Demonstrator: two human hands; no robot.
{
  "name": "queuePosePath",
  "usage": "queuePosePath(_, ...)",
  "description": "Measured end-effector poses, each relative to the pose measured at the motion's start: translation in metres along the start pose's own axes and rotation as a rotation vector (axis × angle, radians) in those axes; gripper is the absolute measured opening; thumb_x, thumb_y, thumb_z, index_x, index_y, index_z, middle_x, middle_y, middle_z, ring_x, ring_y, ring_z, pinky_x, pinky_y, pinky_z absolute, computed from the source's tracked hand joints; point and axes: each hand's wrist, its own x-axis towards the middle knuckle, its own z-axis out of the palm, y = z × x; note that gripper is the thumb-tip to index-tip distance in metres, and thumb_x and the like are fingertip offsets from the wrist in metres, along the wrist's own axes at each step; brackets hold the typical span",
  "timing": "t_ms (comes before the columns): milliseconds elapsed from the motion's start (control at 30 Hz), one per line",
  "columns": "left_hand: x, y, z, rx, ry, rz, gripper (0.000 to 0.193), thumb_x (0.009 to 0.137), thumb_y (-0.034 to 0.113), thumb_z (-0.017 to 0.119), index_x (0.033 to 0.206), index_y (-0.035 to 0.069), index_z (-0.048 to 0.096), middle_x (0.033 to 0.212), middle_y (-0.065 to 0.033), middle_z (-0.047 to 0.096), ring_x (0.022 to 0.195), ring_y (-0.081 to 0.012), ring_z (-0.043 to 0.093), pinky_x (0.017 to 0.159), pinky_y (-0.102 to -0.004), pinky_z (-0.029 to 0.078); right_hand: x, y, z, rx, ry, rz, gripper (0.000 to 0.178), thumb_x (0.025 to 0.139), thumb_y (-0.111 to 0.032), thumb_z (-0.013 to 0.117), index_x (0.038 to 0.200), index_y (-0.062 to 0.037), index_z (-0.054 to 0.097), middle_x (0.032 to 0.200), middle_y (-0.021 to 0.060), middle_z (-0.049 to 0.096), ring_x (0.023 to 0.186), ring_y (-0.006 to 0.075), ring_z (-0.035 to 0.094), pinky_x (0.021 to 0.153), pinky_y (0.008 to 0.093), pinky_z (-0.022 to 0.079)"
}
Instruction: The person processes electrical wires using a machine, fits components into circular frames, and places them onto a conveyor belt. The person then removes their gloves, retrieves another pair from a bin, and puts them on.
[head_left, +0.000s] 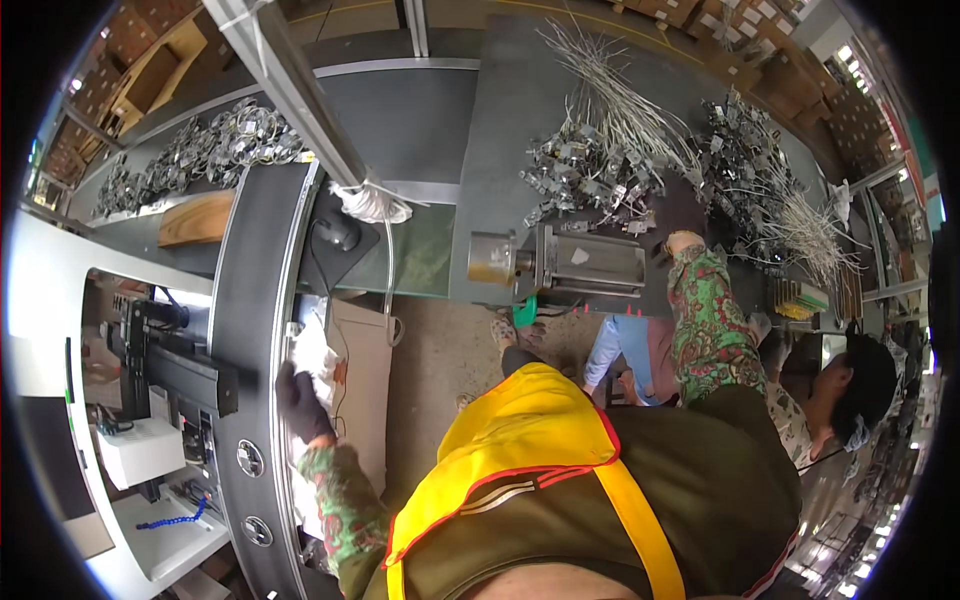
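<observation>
My right hand (682, 212), in a dark glove, reaches into a heap of small cables with dark and silvery connector ends (590, 175) on the grey table (505, 120). Its fingers blend into the dark parts, so any grip is hidden. At the left, my gloved left hand (303, 405) is by the near rail of the black conveyor belt (245, 330), beside crumpled white material (313, 358). How its fingers are set is unclear. Two round coiled pieces, one (250, 458) above the other (257, 530), lie on the belt below that hand.
A metal cylinder device (590, 262) sits at the table's near edge. Another cable heap (760, 180) lies to its right. A metal post (290, 90) rises beside the belt, near a black mouse (336, 234). A white machine (140, 450) borders the belt. A co-worker (850, 390) is at right.
</observation>
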Motion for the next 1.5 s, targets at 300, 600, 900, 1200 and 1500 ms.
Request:
queuePosePath(300,-0.089,0.268,0.183,-0.543,-1.276,-0.337,0.035,0.095,0.028,0.061,0.118,0.001,0.062,0.081,-0.0064,0.065,0.063,-0.0126,0.061,0.054,-0.025,0.049,-0.073,-0.01,0.028,1.182,-0.142,-0.199,0.035,0.083,-0.017,0.069,0.11,0.0011,0.058,0.1,0.0107,0.066,0.088,0.0258,0.066,0.07,0.0347,0.055)
queuePosePath(600,-0.076,0.199,0.167,-0.773,-1.586,0.073,0.043,0.091,0.019,0.064,0.129,0.001,0.055,0.105,-0.014,0.066,0.086,-0.0238,0.067,0.072,-0.0324,0.054,-0.196,-0.123,-0.05,1.185,-0.479,-0.387,0.041,0.091,-0.019,0.063,0.126,-0.0008,0.057,0.115,0.0061,0.063,0.098,0.0183,0.062,0.091,0.0328,0.05)
queuePosePath(900,-0.095,0.16,0.046,-0.417,-1.447,-0.457,0.034,0.087,0.009,0.067,0.119,-0.001,0.061,0.094,-0.0103,0.069,0.074,-0.0152,0.069,0.052,-0.0242,0.052,-0.25,-0.14,-0.022,1.612,-0.902,0.073,0.031,0.098,-0.029,0.051,0.117,-0.0069,0.063,0.095,0.0037,0.065,0.077,0.0121,0.06,0.066,0.0268,0.047)
queuePosePath(1200,-0.144,0.115,0.022,-0.082,-1.434,-0.39,0.041,0.091,0.039,0.061,0.114,0.005,0.064,0.092,-0.0082,0.067,0.072,-0.0165,0.067,0.058,-0.0275,0.051,-0.291,-0.2,0.036,1.482,-0.372,-0.986,0.033,0.1,-0.03,0.045,0.108,-0.0042,0.064,0.066,0.0028,0.059,0.04,0.0096,0.041,0.039,0.0255,0.034)
queuePosePath(1500,-0.187,-0.179,-0.016,0.609,-0.909,-0.304,0.032,0.084,0.029,0.066,0.106,0.005,0.07,0.095,-0.0215,0.07,0.092,-0.0341,0.068,0.081,-0.0415,0.052,-0.245,-0.205,-0.03,1.469,-0.684,0.143,0.031,0.095,-0.032,0.051,0.112,-0.0131,0.067,0.067,0.006,0.062,0.041,0.0115,0.051,0.039,0.0269,0.039)
